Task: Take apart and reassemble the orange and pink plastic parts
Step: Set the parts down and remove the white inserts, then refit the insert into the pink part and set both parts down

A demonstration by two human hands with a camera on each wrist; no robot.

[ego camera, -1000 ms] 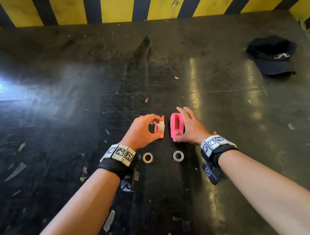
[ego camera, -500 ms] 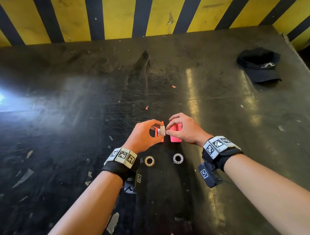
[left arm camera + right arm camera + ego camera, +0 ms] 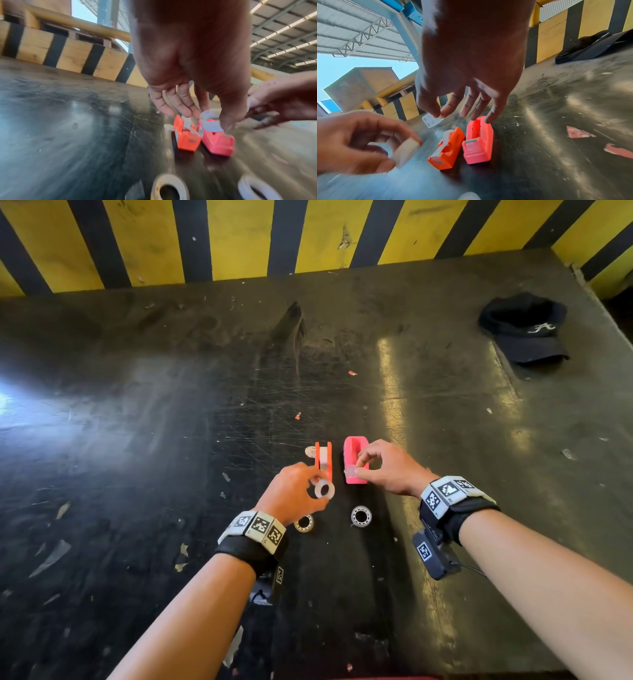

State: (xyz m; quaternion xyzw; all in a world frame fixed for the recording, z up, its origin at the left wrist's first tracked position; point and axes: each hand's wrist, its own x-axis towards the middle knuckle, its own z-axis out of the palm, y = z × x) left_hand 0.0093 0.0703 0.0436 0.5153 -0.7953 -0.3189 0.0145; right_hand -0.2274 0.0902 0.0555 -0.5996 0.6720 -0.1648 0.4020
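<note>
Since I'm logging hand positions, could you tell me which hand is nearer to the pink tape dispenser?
Right. The right hand hovers directly over the pink tape dispenser, pinching a small clear piece above it. The left hand, holding a tape roll, is by the orange tape dispenser.

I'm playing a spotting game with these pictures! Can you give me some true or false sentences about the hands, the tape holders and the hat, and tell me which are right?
1. The left hand holds a small tape roll. True.
2. The orange tape holder is stacked on top of the pink tape holder. False: they stand side by side on the dark table.
3. The right hand pinches a small clear piece between thumb and finger. True.
4. The black cap sits between the two hands. False: it lies far off, near the table's far right corner.
5. Two more tape rolls lie on the table near the wrists. True.
</note>
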